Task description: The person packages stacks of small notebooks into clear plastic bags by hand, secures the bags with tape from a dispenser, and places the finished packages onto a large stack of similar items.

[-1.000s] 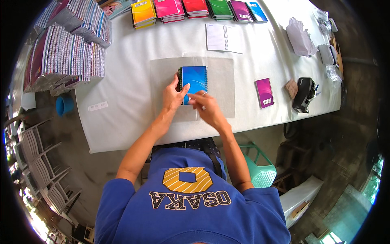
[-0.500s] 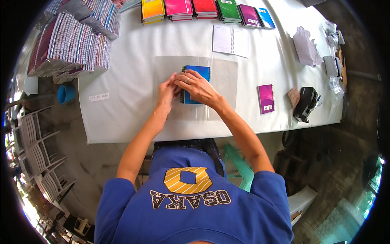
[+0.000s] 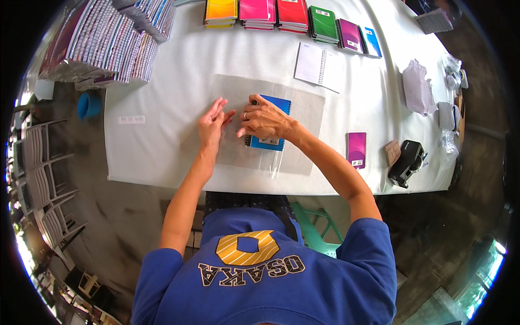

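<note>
A small blue spiral notebook lies on a grey sheet in the middle of the table. It may be more than one notebook, stacked. Clear plastic film lies about it. My right hand rests across the notebook with its fingers spread, thumb apart on the left side, covering much of the cover. Left of the notebook, my left hand hovers over the sheet, its fingers stretched and nothing visible in them.
The grey sheet lies on a white-covered table. Stacks of coloured notebooks line the far side; bundled notebooks rise at far left. An open notebook, purple notebook and black tape dispenser sit rightward.
My left hand has drawn away from the notebook to the left and its fingers have spread. My right hand stays over the notebook, its thumb now apart. The view has shifted slightly.
</note>
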